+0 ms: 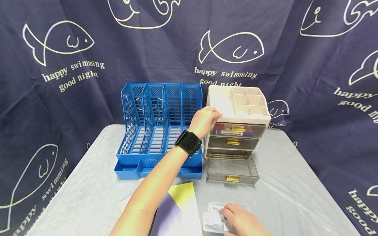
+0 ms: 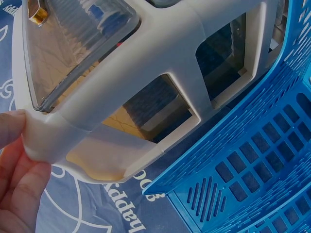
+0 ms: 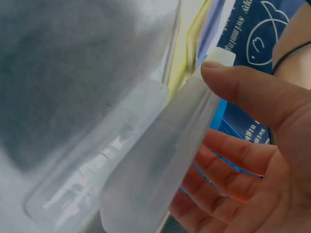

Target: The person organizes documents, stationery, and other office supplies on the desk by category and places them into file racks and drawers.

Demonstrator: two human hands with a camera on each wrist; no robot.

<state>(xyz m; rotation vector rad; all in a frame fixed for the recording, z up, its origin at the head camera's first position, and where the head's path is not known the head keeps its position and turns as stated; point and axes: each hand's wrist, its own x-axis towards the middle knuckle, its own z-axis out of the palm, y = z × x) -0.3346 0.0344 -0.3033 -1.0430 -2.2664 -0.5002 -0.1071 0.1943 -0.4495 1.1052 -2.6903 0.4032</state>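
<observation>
My left hand (image 1: 205,121) grips the upper left front edge of a white desktop drawer organizer (image 1: 236,117). In the left wrist view, thumb and fingers pinch the organizer's rounded corner (image 2: 39,138). Its bottom drawer (image 1: 233,168) is pulled out; the two drawers above are closed, and markers (image 1: 233,130) show through the top one. Low in the head view, my right hand (image 1: 240,221) holds a translucent plastic box (image 3: 160,145) between thumb and fingers, tilted. Another clear plastic box (image 3: 97,160) with small items inside lies beside it on the table.
A blue file rack (image 1: 156,131) with upright compartments and front trays stands left of the organizer, close beside it. Purple, yellow and white paper or folders (image 1: 180,209) lie in front of it, partly under my left arm. A dark blue fish-print cloth (image 1: 165,49) hangs behind the table.
</observation>
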